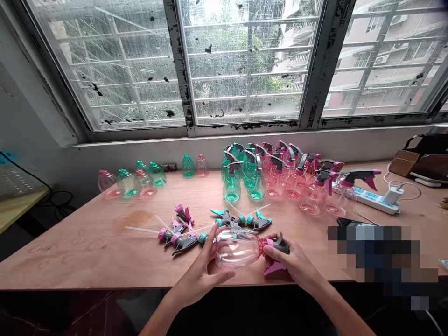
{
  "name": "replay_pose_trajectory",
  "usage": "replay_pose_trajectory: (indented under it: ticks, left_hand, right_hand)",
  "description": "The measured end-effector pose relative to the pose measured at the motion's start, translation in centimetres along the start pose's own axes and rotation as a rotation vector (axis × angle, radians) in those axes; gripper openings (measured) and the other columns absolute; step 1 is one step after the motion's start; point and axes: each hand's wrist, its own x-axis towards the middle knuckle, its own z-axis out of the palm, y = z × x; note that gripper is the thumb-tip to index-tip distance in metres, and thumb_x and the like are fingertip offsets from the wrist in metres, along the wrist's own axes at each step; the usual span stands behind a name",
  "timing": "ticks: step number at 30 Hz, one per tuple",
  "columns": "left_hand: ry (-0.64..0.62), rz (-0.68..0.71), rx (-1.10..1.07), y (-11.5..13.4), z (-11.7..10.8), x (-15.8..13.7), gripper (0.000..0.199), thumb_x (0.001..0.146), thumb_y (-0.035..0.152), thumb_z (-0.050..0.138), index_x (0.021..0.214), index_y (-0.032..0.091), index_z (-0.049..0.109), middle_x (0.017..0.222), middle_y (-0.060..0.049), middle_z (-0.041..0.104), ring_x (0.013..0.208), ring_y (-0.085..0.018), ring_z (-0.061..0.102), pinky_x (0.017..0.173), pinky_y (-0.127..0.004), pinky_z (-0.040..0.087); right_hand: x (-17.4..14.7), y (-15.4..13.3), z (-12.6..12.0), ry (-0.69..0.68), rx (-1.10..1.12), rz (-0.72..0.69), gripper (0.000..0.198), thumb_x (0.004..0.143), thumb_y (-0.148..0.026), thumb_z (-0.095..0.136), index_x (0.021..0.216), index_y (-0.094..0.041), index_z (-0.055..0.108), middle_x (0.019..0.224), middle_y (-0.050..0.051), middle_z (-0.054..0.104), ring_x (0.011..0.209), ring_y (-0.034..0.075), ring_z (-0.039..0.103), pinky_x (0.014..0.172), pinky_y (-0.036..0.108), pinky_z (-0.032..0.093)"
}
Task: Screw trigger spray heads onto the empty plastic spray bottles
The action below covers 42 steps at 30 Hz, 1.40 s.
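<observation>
A clear pink spray bottle (237,249) lies sideways between my hands above the table's front edge. My left hand (206,273) curls around its base end, fingers behind and thumb below. At the neck, my right hand (292,261) grips the pink collar and the grey-and-pink spray head (280,243), which sits on the bottle's mouth; whether it is fully screwed down I cannot tell. Just beyond the bottle lie loose teal-and-grey spray heads (259,221). Several pink-and-grey spray heads (184,240) with straws lie to the left of it.
Bottles without heads (128,183), green and pink, stand at the back left. Several bottles with spray heads (276,182) crowd the back right. A white power strip (376,199), a phone (353,222) and a brown bag (408,161) are at the right. The wooden table (87,252) ends near my wrists.
</observation>
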Motion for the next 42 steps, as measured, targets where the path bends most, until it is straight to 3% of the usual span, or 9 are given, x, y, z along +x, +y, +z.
replay_pose_trajectory:
  ticks: [4, 8, 10, 13, 18, 23, 32, 36, 42]
  left_hand:
    - [0.016, 0.035, 0.038, 0.0, 0.2, 0.1, 0.102, 0.09, 0.035, 0.073, 0.158, 0.047, -0.002, 0.17, -0.005, 0.015, 0.139, -0.03, 0.046, 0.115, -0.046, 0.039]
    - [0.041, -0.029, 0.046, -0.2, -0.1, -0.1, 0.107, 0.085, 0.04, 0.078, 0.162, 0.035, 0.004, 0.172, -0.007, 0.011, 0.155, -0.033, 0.019, 0.127, -0.05, 0.015]
    - [0.044, -0.043, 0.045, -0.1, -0.1, -0.2, 0.102, 0.087, 0.041, 0.076, 0.162, 0.033, 0.006, 0.172, -0.006, 0.009, 0.157, -0.033, 0.011, 0.128, -0.05, 0.01]
    - [0.044, 0.013, 0.089, 0.2, 0.1, -0.2, 0.097, 0.091, 0.036, 0.072, 0.161, 0.037, 0.006, 0.172, -0.004, 0.01, 0.157, -0.031, 0.011, 0.128, -0.049, 0.009]
    - [0.048, 0.032, 0.075, 0.3, 0.4, 0.0, 0.098, 0.091, 0.034, 0.072, 0.161, 0.04, 0.003, 0.172, -0.006, 0.009, 0.151, -0.031, 0.031, 0.127, -0.049, 0.015]
    - [0.047, -0.043, -0.015, -0.1, 0.0, -0.1, 0.103, 0.088, 0.038, 0.075, 0.162, 0.035, 0.003, 0.172, -0.007, 0.005, 0.157, -0.032, 0.014, 0.127, -0.051, 0.012]
    - [0.059, 0.052, 0.066, 0.0, 0.2, 0.0, 0.097, 0.091, 0.028, 0.072, 0.16, 0.041, 0.005, 0.172, -0.003, 0.009, 0.157, -0.03, 0.012, 0.127, -0.049, 0.005]
    - [0.038, -0.025, 0.003, -0.5, 0.0, -0.1, 0.11, 0.084, 0.034, 0.08, 0.161, 0.038, 0.002, 0.172, -0.006, 0.004, 0.154, -0.034, 0.023, 0.127, -0.051, 0.015]
    - [0.011, -0.019, 0.02, -0.2, -0.1, -0.1, 0.105, 0.089, 0.032, 0.075, 0.159, 0.045, -0.002, 0.171, -0.004, 0.009, 0.146, -0.031, 0.036, 0.121, -0.048, 0.031]
  right_hand:
    - [0.0, 0.2, 0.0, 0.009, -0.005, -0.013, 0.033, 0.085, -0.044, 0.079, 0.095, -0.015, 0.066, 0.071, 0.0, 0.068, 0.064, 0.017, 0.062, 0.063, 0.031, 0.049]
    - [-0.1, 0.3, -0.2, -0.006, -0.038, 0.007, 0.033, 0.084, -0.044, 0.079, 0.098, -0.016, 0.067, 0.072, 0.0, 0.07, 0.064, 0.018, 0.064, 0.062, 0.031, 0.051]
    - [-0.2, 0.3, -0.3, -0.008, -0.057, 0.003, 0.033, 0.085, -0.044, 0.079, 0.098, -0.016, 0.068, 0.071, 0.0, 0.07, 0.064, 0.018, 0.065, 0.063, 0.031, 0.051]
    - [-0.1, 0.3, -0.3, -0.006, -0.065, -0.003, 0.032, 0.086, -0.044, 0.078, 0.096, -0.015, 0.068, 0.071, 0.001, 0.07, 0.065, 0.018, 0.064, 0.064, 0.031, 0.051]
    - [-0.1, 0.0, -0.1, -0.001, -0.059, -0.005, 0.032, 0.085, -0.044, 0.078, 0.095, -0.016, 0.068, 0.07, 0.0, 0.07, 0.064, 0.017, 0.064, 0.064, 0.03, 0.05]
    - [-0.1, 0.1, -0.1, 0.004, -0.09, -0.017, 0.035, 0.083, -0.045, 0.08, 0.098, -0.016, 0.068, 0.071, 0.0, 0.07, 0.064, 0.017, 0.064, 0.063, 0.029, 0.049]
    - [-0.1, 0.2, -0.1, -0.002, -0.045, -0.006, 0.034, 0.084, -0.045, 0.079, 0.098, -0.017, 0.066, 0.069, -0.001, 0.07, 0.062, 0.017, 0.064, 0.062, 0.03, 0.049]
    - [-0.1, -0.1, 0.0, -0.014, -0.097, -0.015, 0.033, 0.084, -0.044, 0.08, 0.1, -0.018, 0.067, 0.072, -0.001, 0.07, 0.064, 0.016, 0.063, 0.063, 0.029, 0.048]
    - [-0.3, -0.2, 0.1, -0.021, -0.056, -0.004, 0.033, 0.086, -0.043, 0.078, 0.102, -0.018, 0.064, 0.069, -0.002, 0.069, 0.062, 0.016, 0.063, 0.062, 0.029, 0.049]
